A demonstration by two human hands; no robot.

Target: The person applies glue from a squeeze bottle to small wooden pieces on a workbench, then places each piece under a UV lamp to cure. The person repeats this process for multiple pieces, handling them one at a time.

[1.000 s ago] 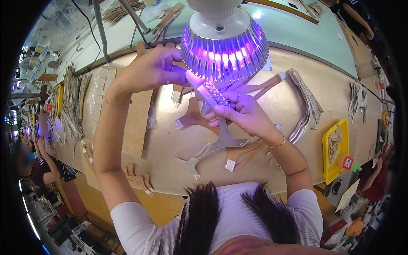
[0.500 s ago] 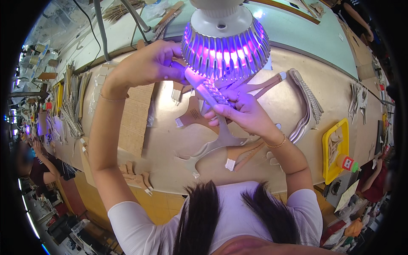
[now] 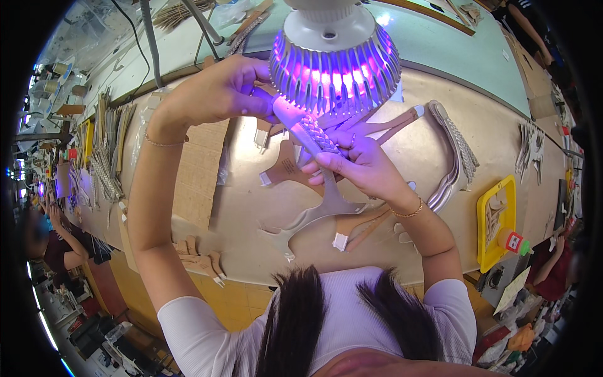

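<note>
Beneath a lamp with a ribbed metal shade [image 3: 336, 69] and purple light, both hands hold one leather strap piece with a braided section [image 3: 316, 133]. My left hand [image 3: 229, 91] is closed at its upper end, thumb and fingers pinching near the shade's left edge. Lower down, my right hand [image 3: 367, 168] grips the braided part, thumb on top and fingers underneath. A wide, forked part of the leather piece [image 3: 326, 204] hangs below the right hand. The purple glare blurs some of the fingertips.
More cut leather pieces [image 3: 286, 166] lie on the tabletop, with a bundle of braided straps [image 3: 451, 147] to the right. A yellow tray [image 3: 482, 232] holds leather bits, beside a glue bottle [image 3: 512, 241]. Cardboard [image 3: 200, 176] lies at left. Other people sit at the sides.
My left hand and wrist have risen slightly, and the strap piece has shifted very little. My right hand stays almost in place.
</note>
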